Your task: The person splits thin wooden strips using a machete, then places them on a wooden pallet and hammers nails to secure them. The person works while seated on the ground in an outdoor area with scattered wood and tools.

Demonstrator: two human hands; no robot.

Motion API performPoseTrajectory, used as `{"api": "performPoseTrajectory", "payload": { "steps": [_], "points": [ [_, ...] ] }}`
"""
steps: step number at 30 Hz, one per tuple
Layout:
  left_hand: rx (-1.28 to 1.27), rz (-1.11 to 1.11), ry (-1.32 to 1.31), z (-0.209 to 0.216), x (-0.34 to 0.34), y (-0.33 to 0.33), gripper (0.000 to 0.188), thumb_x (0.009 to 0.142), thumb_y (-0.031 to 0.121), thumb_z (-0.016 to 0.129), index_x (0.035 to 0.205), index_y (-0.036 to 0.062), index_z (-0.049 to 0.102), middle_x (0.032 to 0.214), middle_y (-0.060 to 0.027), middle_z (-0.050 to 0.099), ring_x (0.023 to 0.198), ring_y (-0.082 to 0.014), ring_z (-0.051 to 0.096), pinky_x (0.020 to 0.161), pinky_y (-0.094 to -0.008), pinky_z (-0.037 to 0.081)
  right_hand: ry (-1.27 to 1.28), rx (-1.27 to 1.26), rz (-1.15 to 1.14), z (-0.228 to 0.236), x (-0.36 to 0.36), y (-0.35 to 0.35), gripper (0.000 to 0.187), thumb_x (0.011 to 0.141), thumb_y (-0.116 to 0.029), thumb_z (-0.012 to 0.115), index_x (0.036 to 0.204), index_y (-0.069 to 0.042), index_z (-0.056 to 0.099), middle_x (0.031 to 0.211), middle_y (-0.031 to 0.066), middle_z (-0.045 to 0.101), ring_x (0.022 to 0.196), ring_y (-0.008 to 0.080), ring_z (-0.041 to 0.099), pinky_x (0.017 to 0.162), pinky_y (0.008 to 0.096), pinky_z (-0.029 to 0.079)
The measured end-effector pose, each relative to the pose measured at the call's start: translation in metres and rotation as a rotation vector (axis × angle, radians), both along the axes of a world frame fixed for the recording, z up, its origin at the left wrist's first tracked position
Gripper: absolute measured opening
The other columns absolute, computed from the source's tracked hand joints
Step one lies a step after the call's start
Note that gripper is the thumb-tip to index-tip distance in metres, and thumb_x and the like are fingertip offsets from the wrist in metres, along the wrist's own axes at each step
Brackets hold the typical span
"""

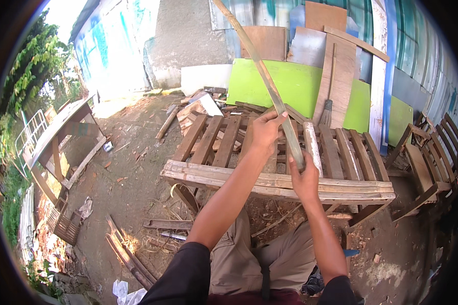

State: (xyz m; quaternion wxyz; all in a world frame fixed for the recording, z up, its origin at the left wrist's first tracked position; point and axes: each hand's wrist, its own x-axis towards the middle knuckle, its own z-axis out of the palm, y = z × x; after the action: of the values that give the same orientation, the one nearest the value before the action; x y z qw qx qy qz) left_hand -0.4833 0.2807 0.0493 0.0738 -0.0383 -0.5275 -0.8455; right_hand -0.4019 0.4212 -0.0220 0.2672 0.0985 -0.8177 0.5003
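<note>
A long, tan bamboo strip (pixel 263 68) is gripped by the curled left hand (pixel 267 133) and, lower down, seemingly pinched by the closed right hand (pixel 305 178).

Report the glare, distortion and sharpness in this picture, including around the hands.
Head view: glare burns out much of the white-and-blue painted wall at upper left; head view: fisheye distortion curves the teal corrugated metal sheets toward the black rim; head view: the left hand, right hand and long tan bamboo strip read clearly in outline, fine texture soft.
</note>
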Motion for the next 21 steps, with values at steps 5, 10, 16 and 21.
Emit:
{"api": "performPoseTrajectory", "payload": {
  "steps": [5,10,16,21],
  "points": [
    [-0.324,-0.17,-0.126,-0.065,0.009,-0.03,0.031,0.097,0.03,0.074,0.104,-0.0007,0.075,0.094,-0.0073,0.072,0.087,-0.017,0.069,0.079,-0.0364,0.061,-0.114,0.258,-0.057,-0.039,-0.025,0.091,0.044,0.089,-0.04,0.081,0.091,0.002,0.069,0.068,0.0155,0.065,0.059,0.0246,0.058,0.061,0.0388,0.048],
    [-0.396,-0.071,-0.076,-0.15,0.008,-0.086,0.031,0.097,0.031,0.073,0.102,0.0001,0.076,0.086,-0.0069,0.072,0.081,-0.0175,0.069,0.075,-0.0357,0.06,-0.25,0.559,0.051,-0.048,-0.056,0.179,0.053,0.086,-0.047,0.081,0.082,0.004,0.07,0.066,0.017,0.064,0.06,0.0261,0.058,0.062,0.0407,0.048],
    [-1.153,0.604,0.386,-0.184,-0.001,-0.151,0.031,0.093,0.019,0.073,0.119,0.0023,0.07,0.121,-0.0162,0.068,0.111,-0.0313,0.065,0.095,-0.0481,0.05,-0.244,0.724,-0.001,-0.048,-0.092,0.226,0.057,0.093,-0.049,0.071,0.081,0.006,0.068,0.066,0.0213,0.06,0.059,0.0262,0.057,0.062,0.0427,0.047],
    [-1.615,0.429,0.142,-0.195,-0.019,-0.193,0.074,0.096,0.048,0.065,0.155,0.0114,0.039,0.16,-0.0146,0.038,0.151,-0.0333,0.03,0.123,-0.0562,0.02,-0.271,0.693,0.032,-0.058,-0.105,0.29,0.051,0.097,-0.039,0.066,0.076,0.006,0.065,0.061,0.0239,0.054,0.053,0.0316,0.052,0.06,0.044,0.043]
  ]
}}
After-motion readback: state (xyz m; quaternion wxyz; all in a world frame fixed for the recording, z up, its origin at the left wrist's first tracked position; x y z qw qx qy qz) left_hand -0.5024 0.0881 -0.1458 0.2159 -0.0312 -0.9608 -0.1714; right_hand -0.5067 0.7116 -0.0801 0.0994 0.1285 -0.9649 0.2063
